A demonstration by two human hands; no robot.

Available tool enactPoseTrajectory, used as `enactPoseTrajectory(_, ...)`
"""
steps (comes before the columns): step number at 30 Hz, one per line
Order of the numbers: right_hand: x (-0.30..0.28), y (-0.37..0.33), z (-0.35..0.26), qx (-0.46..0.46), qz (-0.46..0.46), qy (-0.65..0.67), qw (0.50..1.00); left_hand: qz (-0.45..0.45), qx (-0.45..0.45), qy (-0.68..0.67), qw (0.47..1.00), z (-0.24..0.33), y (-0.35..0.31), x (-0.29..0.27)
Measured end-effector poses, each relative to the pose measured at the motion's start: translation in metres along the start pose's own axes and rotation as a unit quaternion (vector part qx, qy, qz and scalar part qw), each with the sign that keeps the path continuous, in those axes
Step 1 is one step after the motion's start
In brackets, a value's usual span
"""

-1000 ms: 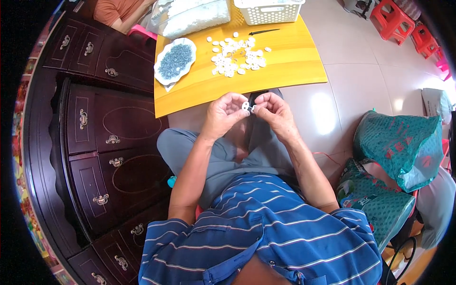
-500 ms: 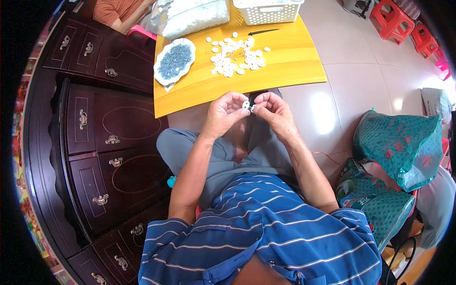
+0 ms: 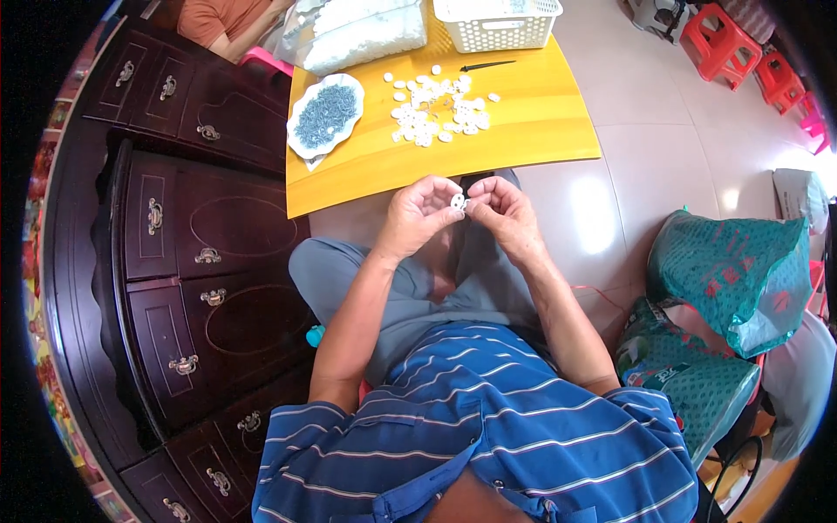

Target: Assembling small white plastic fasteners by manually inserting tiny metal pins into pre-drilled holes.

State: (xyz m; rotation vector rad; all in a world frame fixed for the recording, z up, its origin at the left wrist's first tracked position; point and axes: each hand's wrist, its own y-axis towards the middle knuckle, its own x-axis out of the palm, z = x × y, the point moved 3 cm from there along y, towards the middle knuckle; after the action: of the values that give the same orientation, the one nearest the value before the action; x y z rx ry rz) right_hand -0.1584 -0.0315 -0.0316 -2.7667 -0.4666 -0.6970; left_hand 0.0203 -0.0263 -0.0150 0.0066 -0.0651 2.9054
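Note:
In front of the table edge, over my lap, both hands meet at a small white round plastic piece with holes (image 3: 458, 201). My left hand (image 3: 420, 213) pinches that piece between thumb and fingers. Close beside it, my right hand (image 3: 503, 213) is closed at the fingertips on a small whitish part whose kind I cannot make out; the two parts touch or nearly touch. Similar white round pieces (image 3: 425, 116) lie scattered on the yellow table (image 3: 532, 113). A white scalloped dish (image 3: 296, 139) on the table's left holds many small dark metal screws or pins (image 3: 327, 116).
A clear bag of white parts (image 3: 366, 35) and a white perforated basket (image 3: 501, 35) stand at the table's back, near a thin dark pointed tool (image 3: 486, 65). Dark wooden drawers (image 3: 235, 218) line the left. Green bags (image 3: 724, 270) sit at right; another person's arm (image 3: 231, 39) shows far left.
The white piece in my left hand has turned so its holed face shows more. Both hands shift slightly, staying together; the view moves a little.

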Motion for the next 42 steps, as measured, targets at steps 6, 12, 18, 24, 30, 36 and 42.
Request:
enactPoseTrajectory(6, -0.001, 0.0, 0.002, 0.015, 0.003, 0.0, 1.0, -0.011, -0.005, -0.011, 1.0, 0.001, 0.001, 0.0)
enactPoseTrajectory(12, -0.002, -0.001, -0.001, 0.076, 0.011, -0.011, 0.997, -0.032, -0.007, -0.013, 0.999, 0.005, 0.003, -0.002)
enactPoseTrajectory(18, -0.005, 0.001, 0.005, 0.078, 0.015, -0.04, 0.996, -0.033, -0.013, 0.044, 0.998, 0.016, 0.006, 0.006)
enactPoseTrajectory(24, 0.003, -0.003, 0.004, 0.085, 0.045, 0.024, 0.995, 0.012, 0.039, 0.177, 0.983, 0.024, 0.008, 0.016)
enactPoseTrajectory(30, 0.004, -0.002, 0.005, 0.05, 0.05, 0.057, 0.996, 0.12, 0.17, 0.441, 0.873, 0.042, 0.003, 0.041)
enactPoseTrajectory(36, 0.008, -0.006, -0.003, 0.074, 0.082, 0.108, 0.988, 0.111, 0.184, 0.454, 0.864, 0.038, 0.005, 0.041)
enactPoseTrajectory(42, 0.003, -0.005, -0.003, 0.099, 0.059, 0.104, 0.988, 0.095, 0.185, 0.45, 0.869, 0.036, 0.005, 0.04)
